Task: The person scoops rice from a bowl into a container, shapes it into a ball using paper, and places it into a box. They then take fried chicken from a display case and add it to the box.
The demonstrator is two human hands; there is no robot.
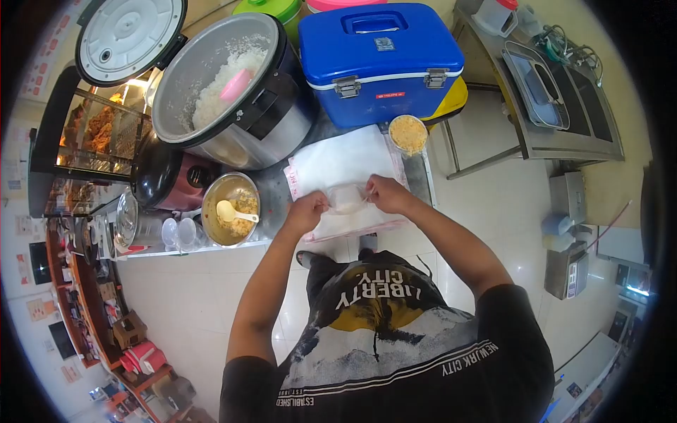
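My left hand (308, 211) and my right hand (386, 193) are closed on opposite edges of a small see-through plastic bag (346, 199). Its middle looks whitish, and I cannot make out whether anything is inside. Below it lies a stack of white paper sheets (342, 161) with pinkish printing along the edges. Beyond my right hand, a round tub of yellowish crumbly food (407, 135) stands at the stack's far right corner. To the left of my left hand is a metal bowl (209, 224) of similar food, with a cream-coloured ladle (236, 212) resting in it.
A big open rice cooker (282, 106) holds white rice (247, 63) and a pink scoop (235, 85). A blue cooler box (384, 63) stands behind the paper. At left are a closed cooker (169, 173), clear plastic cups (186, 231) and a lit food display (99, 130).
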